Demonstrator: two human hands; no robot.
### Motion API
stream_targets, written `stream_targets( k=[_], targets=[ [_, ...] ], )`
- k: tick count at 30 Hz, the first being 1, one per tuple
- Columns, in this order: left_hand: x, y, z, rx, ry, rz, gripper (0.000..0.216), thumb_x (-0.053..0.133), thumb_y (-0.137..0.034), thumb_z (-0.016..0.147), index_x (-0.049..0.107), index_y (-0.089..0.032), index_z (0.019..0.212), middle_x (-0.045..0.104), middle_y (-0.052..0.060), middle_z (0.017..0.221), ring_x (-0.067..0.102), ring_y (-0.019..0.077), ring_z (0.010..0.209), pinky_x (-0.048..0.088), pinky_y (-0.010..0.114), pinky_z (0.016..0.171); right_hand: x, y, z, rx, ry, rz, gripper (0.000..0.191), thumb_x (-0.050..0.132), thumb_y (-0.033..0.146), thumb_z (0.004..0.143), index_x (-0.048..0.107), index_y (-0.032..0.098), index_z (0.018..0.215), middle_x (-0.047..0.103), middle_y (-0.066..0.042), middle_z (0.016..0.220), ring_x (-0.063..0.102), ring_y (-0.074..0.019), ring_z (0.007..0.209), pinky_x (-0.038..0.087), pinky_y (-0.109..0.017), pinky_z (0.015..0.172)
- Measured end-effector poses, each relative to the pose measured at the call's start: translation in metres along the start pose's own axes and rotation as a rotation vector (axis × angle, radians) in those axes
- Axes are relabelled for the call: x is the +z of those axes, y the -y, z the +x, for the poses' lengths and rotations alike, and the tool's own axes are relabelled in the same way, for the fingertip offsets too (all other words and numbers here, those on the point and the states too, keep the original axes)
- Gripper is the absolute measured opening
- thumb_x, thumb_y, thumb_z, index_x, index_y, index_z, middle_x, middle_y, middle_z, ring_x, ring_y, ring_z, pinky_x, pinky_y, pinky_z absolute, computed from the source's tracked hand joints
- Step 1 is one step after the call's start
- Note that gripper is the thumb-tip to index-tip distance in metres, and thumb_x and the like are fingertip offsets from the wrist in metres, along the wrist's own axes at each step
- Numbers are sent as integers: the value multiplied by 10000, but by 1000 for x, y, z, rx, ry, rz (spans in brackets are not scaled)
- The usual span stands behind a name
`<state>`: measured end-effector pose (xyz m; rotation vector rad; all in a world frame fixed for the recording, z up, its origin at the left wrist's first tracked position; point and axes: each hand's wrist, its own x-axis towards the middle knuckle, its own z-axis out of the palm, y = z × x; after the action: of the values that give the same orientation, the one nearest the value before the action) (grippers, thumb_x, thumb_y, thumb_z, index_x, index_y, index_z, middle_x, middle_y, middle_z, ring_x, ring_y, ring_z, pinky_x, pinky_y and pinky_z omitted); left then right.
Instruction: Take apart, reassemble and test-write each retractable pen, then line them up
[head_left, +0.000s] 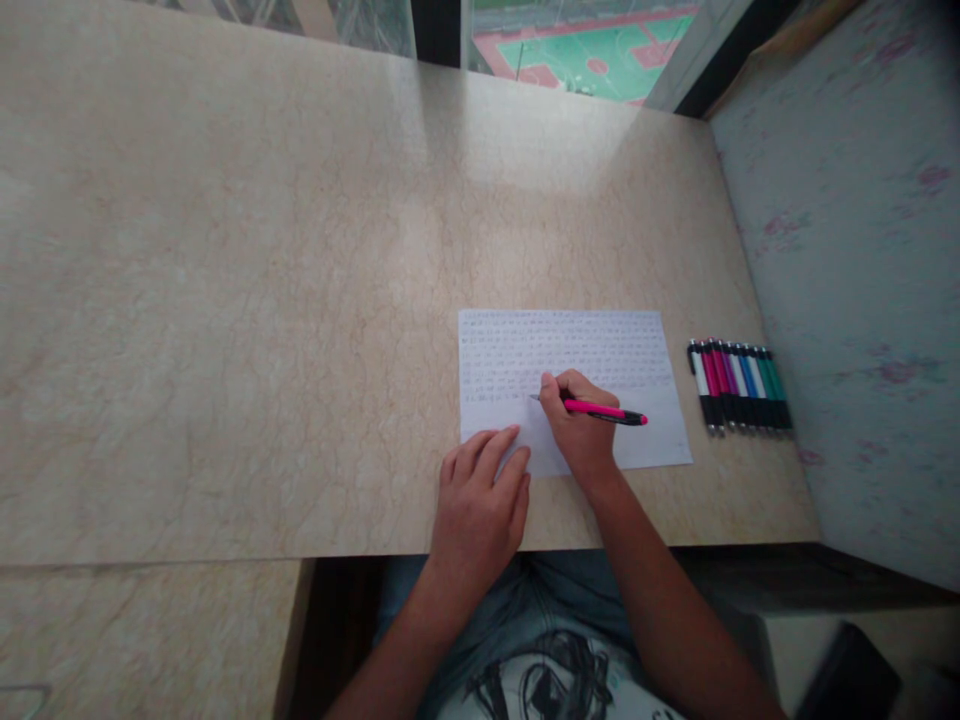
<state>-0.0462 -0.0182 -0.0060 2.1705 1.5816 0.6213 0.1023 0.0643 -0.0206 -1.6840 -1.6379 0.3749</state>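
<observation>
A white sheet of paper (600, 350) lies on the beige marble-look desk (262, 300), its upper half filled with lines of small handwriting. My right hand (577, 425) grips a pink pen (604, 411) with a black end, its tip touching the paper near the last written line. My left hand (480, 500) lies flat with fingers stretched out, pressing the sheet's lower left corner.
A row of several pens (739, 385) in white, pink, purple, blue and green lies right of the paper, near the desk's right edge. A pale wall (862, 300) borders the desk on the right. A window runs along the far edge.
</observation>
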Motion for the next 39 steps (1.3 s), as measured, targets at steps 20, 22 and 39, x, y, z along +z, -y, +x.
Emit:
stream_targets(
  k=[20,22,39],
  targets=[
    [0,-1,0,-3,4,-10,244,551,-208,916,655,-206,1136,630,79,1324,516,284,1208,404,463,993,-2,-1,0,94,-22,111,371,548,344,916,483,196,582,437,59,509,387,-94,478,313,-244,503],
    [1,0,0,-5,9,-8,247,549,-213,917,654,-211,1141,625,76,1331,513,286,1213,403,465,995,-4,-2,0,163,-38,209,363,556,380,920,520,194,611,444,57,515,400,-100,491,330,-246,509],
    [3,2,0,42,-51,19,234,558,-195,902,645,-205,1118,638,95,1304,534,298,1200,431,491,983,-23,-10,-3,517,175,884,949,795,451,719,279,238,1486,570,93,572,446,-89,436,305,-183,393]
  ],
)
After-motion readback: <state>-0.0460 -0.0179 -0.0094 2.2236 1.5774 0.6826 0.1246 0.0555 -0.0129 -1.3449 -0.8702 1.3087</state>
